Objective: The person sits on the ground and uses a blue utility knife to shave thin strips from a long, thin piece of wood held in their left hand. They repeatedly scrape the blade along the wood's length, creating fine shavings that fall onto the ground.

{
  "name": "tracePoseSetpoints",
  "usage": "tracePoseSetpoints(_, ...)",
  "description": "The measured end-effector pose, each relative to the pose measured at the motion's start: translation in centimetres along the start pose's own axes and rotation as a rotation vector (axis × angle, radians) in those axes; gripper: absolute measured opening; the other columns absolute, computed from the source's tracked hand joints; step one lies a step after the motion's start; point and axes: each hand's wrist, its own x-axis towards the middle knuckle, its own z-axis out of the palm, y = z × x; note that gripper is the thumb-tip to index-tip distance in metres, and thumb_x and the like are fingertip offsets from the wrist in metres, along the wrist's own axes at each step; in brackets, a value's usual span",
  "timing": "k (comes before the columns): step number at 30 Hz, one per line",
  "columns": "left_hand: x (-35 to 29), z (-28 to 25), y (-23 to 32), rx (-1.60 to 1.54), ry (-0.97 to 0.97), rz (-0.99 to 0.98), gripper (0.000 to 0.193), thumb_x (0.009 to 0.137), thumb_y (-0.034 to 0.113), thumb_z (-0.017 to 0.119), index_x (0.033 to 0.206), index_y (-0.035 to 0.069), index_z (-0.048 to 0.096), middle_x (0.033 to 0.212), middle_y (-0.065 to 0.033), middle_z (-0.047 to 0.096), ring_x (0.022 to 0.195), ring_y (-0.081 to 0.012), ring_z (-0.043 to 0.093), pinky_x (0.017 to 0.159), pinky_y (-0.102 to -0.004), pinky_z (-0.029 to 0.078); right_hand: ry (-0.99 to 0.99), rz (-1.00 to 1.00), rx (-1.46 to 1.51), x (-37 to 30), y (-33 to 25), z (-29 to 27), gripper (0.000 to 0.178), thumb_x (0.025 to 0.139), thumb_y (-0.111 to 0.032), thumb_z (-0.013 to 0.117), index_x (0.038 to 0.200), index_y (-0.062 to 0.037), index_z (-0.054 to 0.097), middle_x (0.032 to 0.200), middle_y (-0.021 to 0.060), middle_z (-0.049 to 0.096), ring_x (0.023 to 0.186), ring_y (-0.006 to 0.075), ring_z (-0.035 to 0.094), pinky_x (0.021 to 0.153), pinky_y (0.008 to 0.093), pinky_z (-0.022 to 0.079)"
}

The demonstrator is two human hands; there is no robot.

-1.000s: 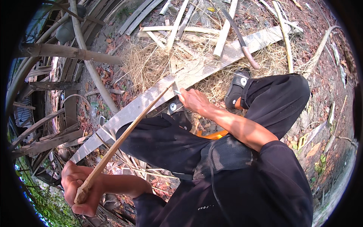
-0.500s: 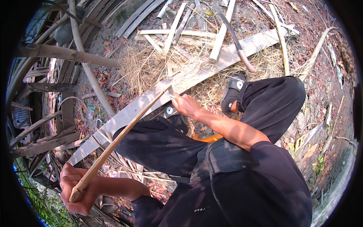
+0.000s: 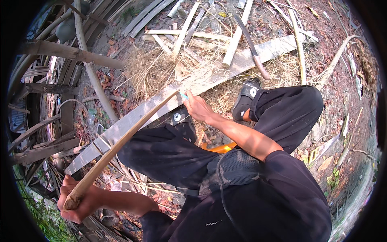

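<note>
While the person sits with knees spread, we see the left hand (image 3: 78, 199) at the lower left with its fingers curled firmly around the thick, rough end of a long wooden stick (image 3: 125, 139). The stick slants up past the left leg (image 3: 157, 155) so that its thin end lies over a long grey plank (image 3: 274, 47); whether it touches the plank, we cannot tell. The right hand (image 3: 198, 108) is closed in a pinching grip about the light blue handle of a small knife (image 3: 184, 96), whose blade meets or nearly meets that thin end. We take the step in hand to be shaving the stick near its tip, and we judge that the next stroke calls for a steady left grip and a shallow blade angle. Around the work, a machete (image 3: 253, 53) with a wooden handle and a pale pole (image 3: 238, 36) lie across the plank's far half, and dry straw-like shavings (image 3: 143, 74) heap behind it. A yellow-handled handsaw (image 3: 314, 155) lies well apart on the right. The left knee, close beneath the stick, seems to us the nearest obstacle.
</note>
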Motion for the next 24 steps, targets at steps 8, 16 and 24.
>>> tracePoseSetpoints(8, -0.3, -0.7, 0.5, -0.201, -0.172, 0.172, 0.053, 0.085, 0.044, 0.03, 0.046, 0.009, 0.023, 0.038, -0.0022, 0.019, 0.035, -0.0124, 0.018, 0.042, -0.0297, 0.016, -0.02, -0.161, -0.338, -0.8, 0.2, 0.1, 0.026, 0.094, -0.029, 0.044, 0.098, -0.0033, 0.047, 0.057, 0.0192, 0.057, 0.055, 0.0397, 0.059, 0.05, 0.0487, 0.048)
tracePoseSetpoints(16, -0.6, -0.1, 1.9, -0.147, -0.462, 0.197, 0.057, 0.086, 0.046, 0.028, 0.045, 0.006, 0.026, 0.039, -0.0027, 0.021, 0.036, -0.0132, 0.021, 0.04, -0.0287, 0.016, -0.076, 0.134, -0.597, -0.6, 7.3, 3.0, 0.025, 0.093, -0.03, 0.042, 0.094, -0.0051, 0.048, 0.068, 0.0182, 0.06, 0.066, 0.0347, 0.063, 0.06, 0.0437, 0.051)
tracePoseSetpoints(24, -1.2, 0.8, 1.5, 0.077, 0.012, 0.009, 0.055, 0.088, 0.044, 0.027, 0.05, 0.005, 0.03, 0.041, -0.0018, 0.023, 0.039, -0.0121, 0.023, 0.046, -0.031, 0.031, -0.083, 0.143, -0.075, -0.8, -1.6, -0.9, 0.028, 0.094, -0.024, 0.04, 0.104, 0.0022, 0.044, 0.059, 0.0223, 0.053, 0.057, 0.0408, 0.054, 0.058, 0.048, 0.045)
